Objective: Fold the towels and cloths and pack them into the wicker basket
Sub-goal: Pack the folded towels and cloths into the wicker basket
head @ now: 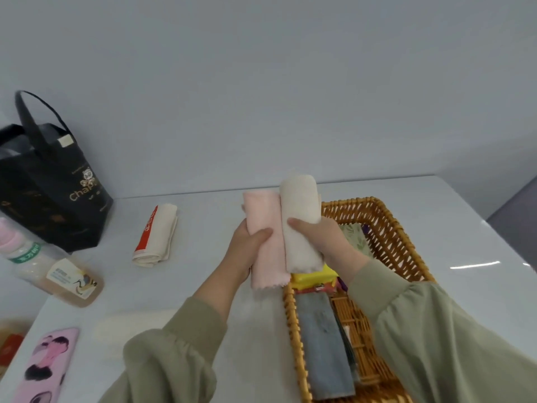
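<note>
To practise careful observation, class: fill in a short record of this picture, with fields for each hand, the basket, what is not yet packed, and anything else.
left hand: grips a folded pink cloth
right hand: grips a rolled cream towel, side by side with the pink one
wicker basket: on the table, to the right; holds a grey towel, a yellow pack and a leaf-patterned cloth
not yet packed: red-striped cloth, folded on the table
other items: black bag and bottle at far left

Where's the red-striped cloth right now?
In the head view, the red-striped cloth lies folded on the white table, between the black bag and the wicker basket.
</note>
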{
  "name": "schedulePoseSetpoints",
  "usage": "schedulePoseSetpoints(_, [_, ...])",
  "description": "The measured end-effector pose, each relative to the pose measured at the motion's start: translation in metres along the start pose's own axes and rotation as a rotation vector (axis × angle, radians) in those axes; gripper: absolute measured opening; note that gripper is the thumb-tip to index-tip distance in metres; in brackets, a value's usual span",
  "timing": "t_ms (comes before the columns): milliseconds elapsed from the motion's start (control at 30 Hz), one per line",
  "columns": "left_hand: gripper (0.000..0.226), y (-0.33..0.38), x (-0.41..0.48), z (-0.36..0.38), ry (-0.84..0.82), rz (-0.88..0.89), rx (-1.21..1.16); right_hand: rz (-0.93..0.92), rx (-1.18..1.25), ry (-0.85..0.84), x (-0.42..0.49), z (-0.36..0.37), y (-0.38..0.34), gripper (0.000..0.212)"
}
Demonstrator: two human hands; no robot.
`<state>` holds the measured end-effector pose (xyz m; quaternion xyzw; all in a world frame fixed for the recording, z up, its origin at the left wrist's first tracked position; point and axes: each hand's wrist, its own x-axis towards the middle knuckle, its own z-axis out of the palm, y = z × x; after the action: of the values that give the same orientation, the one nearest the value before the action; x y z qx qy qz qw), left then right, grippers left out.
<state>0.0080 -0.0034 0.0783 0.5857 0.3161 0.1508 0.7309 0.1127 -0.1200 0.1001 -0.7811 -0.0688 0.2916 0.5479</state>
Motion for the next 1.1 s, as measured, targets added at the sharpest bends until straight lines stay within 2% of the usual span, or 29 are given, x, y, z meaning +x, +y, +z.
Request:
schedulePoseSetpoints(267, [0.035, -0.008, -0.022, 0.066, 0.032, 0.075, 0.106, 0.107, 0.246, -0.072, -0.018, -0.093, 0.022, 0.043])
schedulePoseSetpoints(367, [0.033, -0.015, -0.024, 0.08, 0.114, 0.085, 0.169, 0.158, 0.455, -0.18, -0.023, -0.129, 0.033, 0.033])
schedulePoseSetpoints(467, [0.036, -0.019, -0.028, 0.092, 0.119, 0.045, 0.174, 0.155, 0.576, -0.31, -0.024, -0.159, 0.043, 0.038])
schedulePoseSetpoints(533, [0.039, -0.022, -0.031, 0.097, 0.082, -0.006, 0.162, 0.129, 0.554, -0.374, -0.026, -0.166, 0.046, 0.04])
schedulePoseSetpoints(667, [0.031, -0.031, -0.041, 0.103, 0.038, -0.111, -0.004, 0.104, 0.449, -0.533, -0.029, -0.163, 0.051, 0.071])
schedulePoseSetpoints(800, [0.04, -0.037, -0.049, 0.106, -0.006, -0.16, -0.14, 0.073, 0.415, -0.55, -0.033, -0.151, 0.054, 0.044])
schedulePoseSetpoints(833, [0.042, -0.038, -0.05, 0.106, -0.002, -0.145, -0.137, 0.075, 0.44, -0.57, -0.033, -0.148, 0.057, 0.049])
schedulePoseSetpoints(933, [0.044, -0.041, -0.053, 0.107, 0.02, -0.067, -0.087, 0.072, 0.452, -0.638, -0.03, -0.141, 0.065, 0.088])
schedulePoseSetpoints(967, [0.043, -0.041, -0.054, 0.107, 0.012, -0.046, -0.083, 0.066, 0.439, -0.647, -0.029, -0.139, 0.069, 0.094])
schedulePoseSetpoints(1033, [0.042, -0.04, -0.055, 0.108, -0.015, -0.021, -0.084, 0.06, 0.431, -0.646, -0.029, -0.137, 0.074, 0.094])
schedulePoseSetpoints(1100, [0.039, -0.038, -0.058, 0.109, -0.029, -0.008, -0.081, 0.042, 0.427, -0.631, -0.031, -0.133, 0.076, 0.075])
